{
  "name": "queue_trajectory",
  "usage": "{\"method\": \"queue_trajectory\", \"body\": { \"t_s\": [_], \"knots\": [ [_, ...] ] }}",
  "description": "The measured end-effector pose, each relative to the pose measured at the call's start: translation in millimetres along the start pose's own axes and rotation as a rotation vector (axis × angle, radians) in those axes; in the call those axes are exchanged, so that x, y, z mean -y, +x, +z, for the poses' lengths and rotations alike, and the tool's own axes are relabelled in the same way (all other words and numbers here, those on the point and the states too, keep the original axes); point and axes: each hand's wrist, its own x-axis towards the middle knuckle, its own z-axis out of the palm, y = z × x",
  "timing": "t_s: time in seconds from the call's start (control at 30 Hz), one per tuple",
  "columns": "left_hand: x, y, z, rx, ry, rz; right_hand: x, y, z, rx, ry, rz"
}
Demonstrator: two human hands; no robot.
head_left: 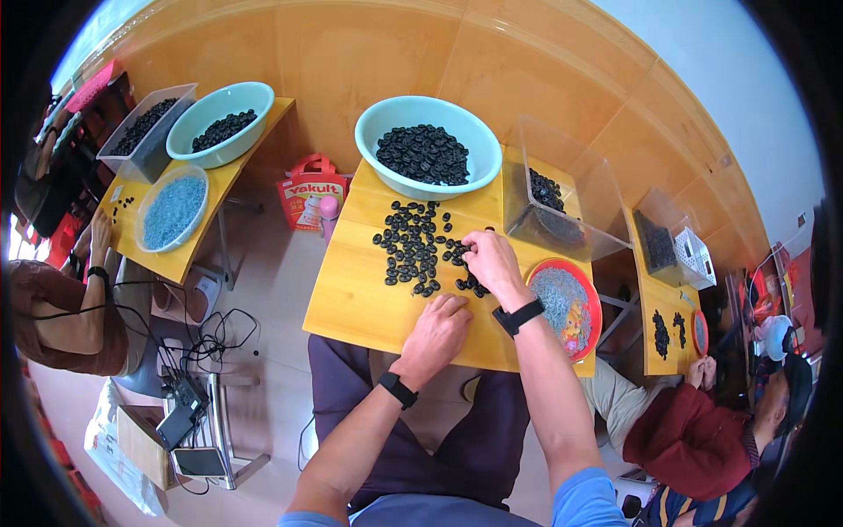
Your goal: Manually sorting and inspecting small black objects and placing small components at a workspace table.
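Small black oval pieces (410,249) lie spread over the yellow wooden table (351,290) in front of me. My right hand (493,266) is among the pieces on the right of the spread, thumb and fingers drawn together in a pinch; what lies between them is too small to make out. Low on the table, my left hand (435,332) rests just below the pieces with its fingers curled and pressed together. Its fingertips point toward the right hand, and whatever they hold is hidden. Both wrists wear black bands.
Behind the spread stands a light-blue basin (373,162) of black pieces. A clear plastic bin (562,230) with more is at the back right. Right of my forearm sits a red-rimmed plate (598,321) of small clear-blue bits. Other people work at tables on both sides.
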Motion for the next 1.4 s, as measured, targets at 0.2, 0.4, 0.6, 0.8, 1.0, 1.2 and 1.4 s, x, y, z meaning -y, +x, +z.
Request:
{"method": "queue_trajectory", "body": {
  "t_s": [0.2,0.4,0.6,0.8,1.0,1.2,1.4],
  "knots": [
    [0,-2,2,-0.029,0.013,-0.066,1,0,3,0.083,-0.109,-0.004],
    [1,0,5,-0.135,0.031,-0.136,5,-21,-9,-0.033,-0.150,-0.039],
    [-1,5,-5,-0.067,-0.297,-0.275,18,-100,-14,-0.217,0.380,0.048],
    [6,4,-11,0.067,-0.533,-0.475,4,-136,18,-0.349,0.580,0.027],
    [8,6,-8,-0.024,-0.813,-0.586,6,-144,16,-0.401,0.495,-0.104],
    [14,3,-10,0.124,-0.682,-0.567,3,-152,15,-0.359,0.548,-0.093],
    [4,10,-16,0.181,-0.355,-0.364,-5,-167,-20,-0.390,0.356,-0.062]
  ]
}}
